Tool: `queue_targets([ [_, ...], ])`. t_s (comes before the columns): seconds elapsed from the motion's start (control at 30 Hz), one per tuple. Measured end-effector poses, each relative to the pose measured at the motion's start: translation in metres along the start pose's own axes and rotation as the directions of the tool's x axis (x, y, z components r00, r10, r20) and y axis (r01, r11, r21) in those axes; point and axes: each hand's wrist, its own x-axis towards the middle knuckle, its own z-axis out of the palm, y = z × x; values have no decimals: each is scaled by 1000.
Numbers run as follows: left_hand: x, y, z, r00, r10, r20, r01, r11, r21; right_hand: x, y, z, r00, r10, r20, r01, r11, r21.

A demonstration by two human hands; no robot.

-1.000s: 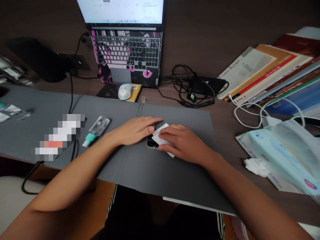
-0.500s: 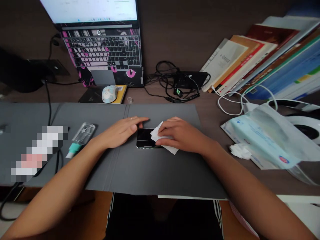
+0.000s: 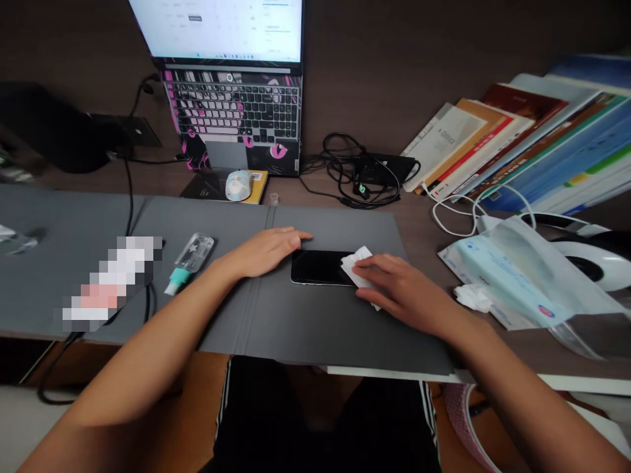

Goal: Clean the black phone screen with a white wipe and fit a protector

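A smartphone (image 3: 320, 267) with a dark screen lies flat on the grey desk mat (image 3: 296, 328). At its left end rests my left hand (image 3: 269, 253), fingers stretched out and holding nothing, with the fingertips by the phone's upper left corner. My right hand (image 3: 401, 286) is closed on a white tissue (image 3: 353, 264) over the phone's right end. Tissue and fingers hide that end of the phone. To the left of my left forearm lies a clear spray bottle (image 3: 193, 256) with a teal neck.
Behind the mat stand an open laptop (image 3: 236, 112), a mouse (image 3: 239, 185) on a notebook, and a black charger with coiled cables (image 3: 382, 171). On the right are leaning books (image 3: 493, 144), a tissue pack (image 3: 513, 279), a crumpled tissue (image 3: 473, 297) and headphones (image 3: 606, 266).
My right hand has slid the tissue rightward along the phone, uncovering more of its screen. My left hand stays by the phone's left end. The whole view has shifted.
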Motion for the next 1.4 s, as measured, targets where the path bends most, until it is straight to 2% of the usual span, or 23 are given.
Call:
queue_targets([
  [0.13,1,-3,-1,1000,8,12,-7,999,-35,-16,-21,2,998,59,-26,-60,997,-39],
  [0.27,4,-10,1,999,40,13,-39,997,-68,-17,-35,4,996,85,-37,-87,995,-55],
  [0.53,6,-13,1,998,53,25,-51,995,-86,3,-52,12,999,24,-22,-26,998,-62],
  [0.73,9,-19,2,997,61,38,-60,998,-30,19,-63,15,1000,-14,3,14,997,-72],
  [0.97,10,-22,3,997,69,40,-70,998,9,39,-68,20,992,-121,25,123,988,-91],
  [1.4,11,-22,1,998,52,25,-50,994,-93,70,-68,26,980,-196,47,200,973,-115],
])
